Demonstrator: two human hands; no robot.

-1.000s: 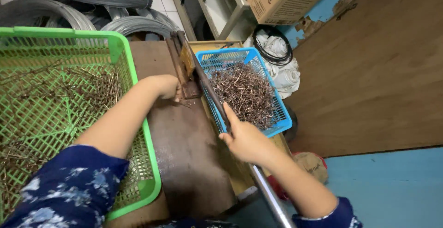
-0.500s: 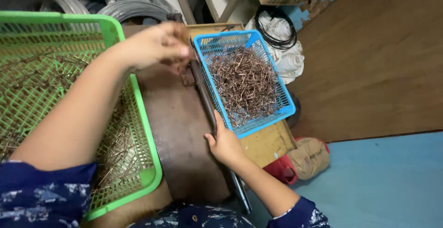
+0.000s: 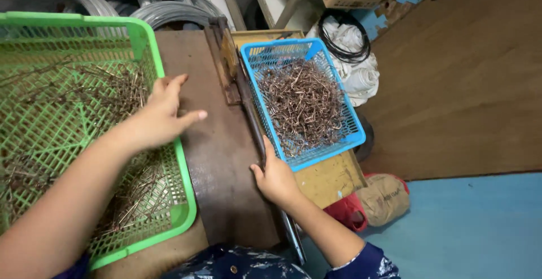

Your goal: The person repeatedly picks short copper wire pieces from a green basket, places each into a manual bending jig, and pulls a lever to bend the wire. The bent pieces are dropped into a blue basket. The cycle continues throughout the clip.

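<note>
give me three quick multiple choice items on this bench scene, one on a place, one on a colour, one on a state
1. Where is the left hand?
A. over the green basket's right rim
B. in the blue basket
C. on the floor

2. What colour is the basket of bent wire pieces beside the lever?
A. red
B. blue
C. yellow

3. What is the right hand doing?
A. hanging free
B. gripping the long metal lever
C. holding a box

Answers: 1 A, its fingers spread above the green basket edge; 2 B, the blue basket holds them; 3 B, its fingers wrap the metal lever.
</note>
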